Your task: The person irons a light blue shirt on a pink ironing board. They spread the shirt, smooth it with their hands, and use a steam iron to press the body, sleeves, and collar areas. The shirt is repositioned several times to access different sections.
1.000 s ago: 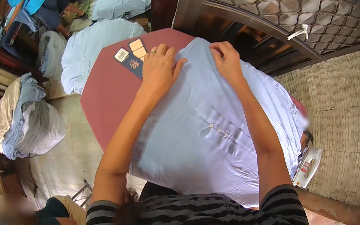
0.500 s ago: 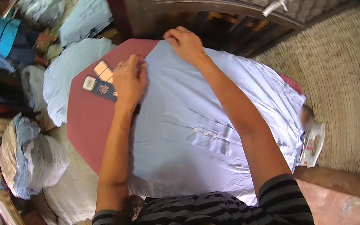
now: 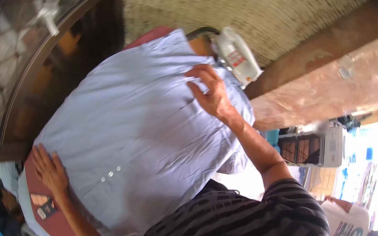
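Note:
A light blue shirt (image 3: 114, 104) with a short row of white buttons lies spread over a red-covered board (image 3: 72, 233). My left hand (image 3: 51, 171) rests flat with its fingers out on the shirt's edge at the left end. My right hand (image 3: 212, 90) is above the shirt on the far right side, empty, its fingers apart and curved. Just beyond it, a white iron (image 3: 240, 57) stands at the board's end. A dark tag with pale orange pieces (image 3: 45, 208) lies on the red cover below my left hand.
A dark-framed door with lattice (image 3: 39, 86) borders the far left. A ribbed mat (image 3: 279, 4) and a brown ledge (image 3: 320, 51) lie beyond the iron. A white appliance (image 3: 333, 146) and a person in a white top (image 3: 348, 218) are at the right.
My view has turned right. My right hand has left the shirt's far edge and moved toward the iron. My left hand has opened and flattened on the shirt's edge.

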